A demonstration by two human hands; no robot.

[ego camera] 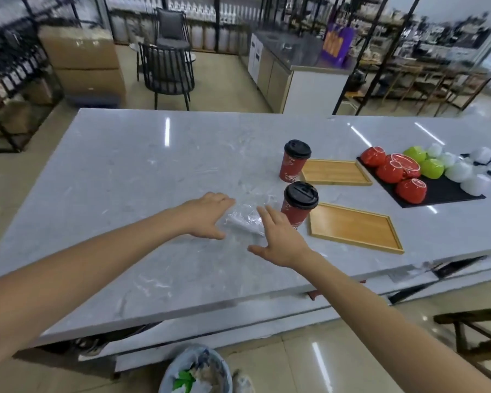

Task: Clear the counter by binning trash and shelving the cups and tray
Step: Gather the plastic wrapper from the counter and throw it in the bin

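A crumpled clear plastic wrapper [245,219] lies on the pale marble counter [153,177]. My left hand [207,215] rests just left of it with fingers spread, touching its edge. My right hand [278,236] hovers on its right side, fingers apart, holding nothing. Two red paper cups with black lids stand upright: one [298,204] right behind my right hand, the other [294,161] farther back. A bamboo tray [355,226] lies right of the near cup, a second tray [335,171] right of the far cup.
A black mat [442,194] at the right holds red, green and white cups upside down. A lined bin [196,370] with trash stands on the floor below the counter's near edge. Chairs and cardboard boxes stand beyond the counter.
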